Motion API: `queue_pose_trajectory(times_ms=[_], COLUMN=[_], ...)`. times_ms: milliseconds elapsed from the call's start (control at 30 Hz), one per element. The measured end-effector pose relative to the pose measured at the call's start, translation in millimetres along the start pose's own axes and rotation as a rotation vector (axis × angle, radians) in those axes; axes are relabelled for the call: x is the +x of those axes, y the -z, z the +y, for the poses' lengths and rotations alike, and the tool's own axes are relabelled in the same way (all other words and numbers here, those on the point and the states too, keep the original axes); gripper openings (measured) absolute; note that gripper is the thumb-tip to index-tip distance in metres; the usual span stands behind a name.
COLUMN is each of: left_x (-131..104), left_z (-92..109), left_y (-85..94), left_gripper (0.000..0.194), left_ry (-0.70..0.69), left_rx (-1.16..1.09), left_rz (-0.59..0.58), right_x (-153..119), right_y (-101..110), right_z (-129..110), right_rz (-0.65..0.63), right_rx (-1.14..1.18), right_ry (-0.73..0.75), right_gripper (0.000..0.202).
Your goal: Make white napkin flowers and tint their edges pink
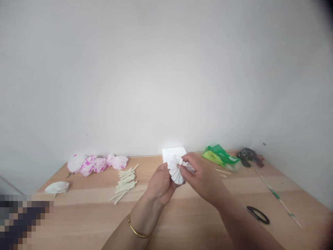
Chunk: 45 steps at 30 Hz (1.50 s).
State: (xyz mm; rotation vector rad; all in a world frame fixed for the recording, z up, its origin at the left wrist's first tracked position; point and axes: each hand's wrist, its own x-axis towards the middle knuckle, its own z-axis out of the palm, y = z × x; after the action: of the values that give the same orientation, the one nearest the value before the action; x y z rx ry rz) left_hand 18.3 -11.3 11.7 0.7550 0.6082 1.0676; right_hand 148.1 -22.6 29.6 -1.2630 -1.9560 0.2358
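A pleated white tissue paper flower (177, 174) is held up over the middle of the table, its folds fanned out. My left hand (161, 184) grips it from the left and below, and a gold bangle circles that wrist. From the right, my right hand (199, 177) pinches the ruffled upper layers between thumb and fingers. Just behind the flower, a stack of white tissue sheets (170, 152) stands near the wall, partly hidden by the flower and my hands.
Pink-and-white tissue flowers (97, 164) lie at the back left, with a white bundle (57, 187) nearer. Pale sticks (126, 182) are piled left of centre. On the right are a green plastic package (221, 156), dark items (247, 157), a thin rod (275, 195) and a black-handled tool (258, 214).
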Motion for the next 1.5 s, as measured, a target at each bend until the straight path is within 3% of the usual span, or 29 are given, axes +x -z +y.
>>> queue_pose_trajectory(times_ms=[233,400,500,600,733,900,1067,1500], left_x=[-2.0,9.9,10.3,4.1,-2.6,0.7,0.7,-9.8], left_z=[0.1,-1.1,2.7,5.2,3.8,2.8,5.1,13.5], left_y=[1.3,10.1,9.9,4.7,0.5,7.9,10.4,9.1], left_gripper=[0.012,0.011,0.012,0.027,0.043,0.022,0.024,0.016], left_ry=[0.085,0.106,0.042,-0.060,-0.201,-0.295,-0.299,-0.408], left_rx=[-0.056,-0.089,-0.071,-0.093,0.039,0.228,0.304,0.627], left_rz=[0.106,0.090,0.056,0.015,0.046,0.149,0.174,0.196], right_x=[1.3,9.6,13.9,15.5,13.3,9.1,6.3,3.8], right_y=[-12.7,-13.0,-4.9,1.3,2.8,12.1,25.6,29.3], right_z=[2.0,9.2,14.0,17.6,16.2,12.4,11.8,11.0], right_rz=[0.039,0.068,0.064,0.067,0.012,-0.067,-0.099,-0.136], right_rx=[-0.029,0.066,0.236,0.378,0.438,0.488,0.627,0.594], right_ry=[0.084,-0.079,-0.209,-0.297,-0.270,-0.181,-0.178,-0.181], right_gripper=[0.010,0.009,0.015,0.021,0.017,0.020,0.023,0.019])
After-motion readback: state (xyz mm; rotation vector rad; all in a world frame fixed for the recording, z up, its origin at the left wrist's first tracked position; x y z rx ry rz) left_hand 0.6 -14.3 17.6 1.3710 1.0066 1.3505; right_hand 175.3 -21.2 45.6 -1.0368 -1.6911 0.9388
